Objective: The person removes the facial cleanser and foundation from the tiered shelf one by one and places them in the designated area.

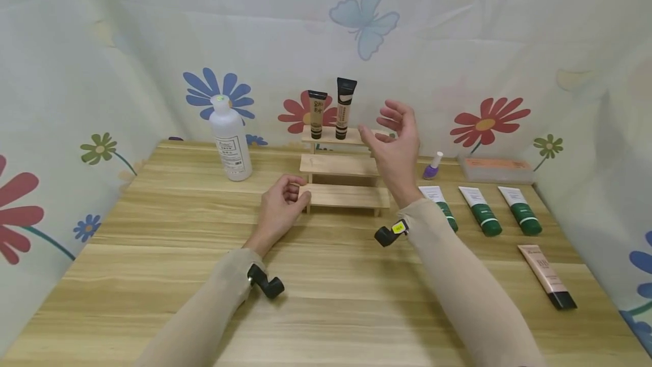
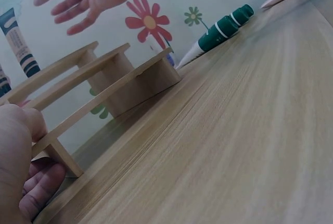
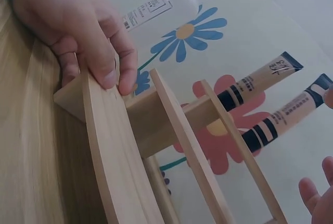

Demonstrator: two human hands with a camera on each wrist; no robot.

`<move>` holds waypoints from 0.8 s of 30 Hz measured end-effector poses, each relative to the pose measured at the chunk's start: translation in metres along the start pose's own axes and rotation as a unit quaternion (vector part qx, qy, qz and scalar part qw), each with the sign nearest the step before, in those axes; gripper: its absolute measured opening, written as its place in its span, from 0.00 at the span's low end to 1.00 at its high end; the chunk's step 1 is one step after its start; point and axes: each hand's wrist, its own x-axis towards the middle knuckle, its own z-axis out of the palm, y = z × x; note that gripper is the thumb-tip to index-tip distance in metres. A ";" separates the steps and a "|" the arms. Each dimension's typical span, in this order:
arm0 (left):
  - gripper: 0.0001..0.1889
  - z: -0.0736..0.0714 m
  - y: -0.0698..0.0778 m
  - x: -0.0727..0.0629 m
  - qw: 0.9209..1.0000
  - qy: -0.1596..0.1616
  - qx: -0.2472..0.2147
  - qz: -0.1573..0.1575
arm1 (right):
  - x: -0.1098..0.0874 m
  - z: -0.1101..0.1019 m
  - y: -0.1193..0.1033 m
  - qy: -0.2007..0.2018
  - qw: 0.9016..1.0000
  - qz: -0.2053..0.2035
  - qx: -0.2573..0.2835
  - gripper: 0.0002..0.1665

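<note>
Nearest the head camera, the right sleeve (image 1: 468, 282) and the left sleeve (image 1: 204, 304) reach in over the wooden table (image 1: 331, 310). The left hand (image 1: 280, 208) pinches the left end of the lowest step of a three-tier wooden stand (image 1: 346, 197), its thumb on top and fingers tucked beneath. The stand sits on the table towards the back; it looks light and stiff, made of thin planks, so the plank ends with their supports seem the surest hold. Its bare wood should give fair friction, though a jolt would probably slide it. Its long axis runs left to right, with the steps descending towards the person.

On the top tier, the short tube (image 1: 316, 115) and the tall tube (image 1: 343, 109) stand upright on black caps, flat crimped ends up, long axes near vertical. They are likely light, smooth and soft-walled, and easily toppled; low on the body, just above the cap, looks the steadiest place to grip.

The right hand (image 1: 397, 149) is beside the tall tube, apart from it, thumb and fingers spread around nothing.

Farther out, a white bottle (image 1: 231, 149) stands to the left; to the right are a purple polish bottle (image 1: 433, 166), green-and-white tubes (image 1: 480, 212) and a pink tube (image 1: 547, 277), its black cap towards the person.
</note>
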 end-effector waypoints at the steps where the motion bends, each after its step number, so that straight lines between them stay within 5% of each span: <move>1: 0.13 0.000 0.000 0.000 1.000 0.000 0.000 0.000 | 0.002 0.004 0.001 -0.002 1.000 0.004 0.002 0.38; 24: 0.13 0.000 0.000 -0.001 1.000 0.000 0.005 0.002 | 0.019 0.051 0.014 -0.045 0.998 0.051 0.000 0.32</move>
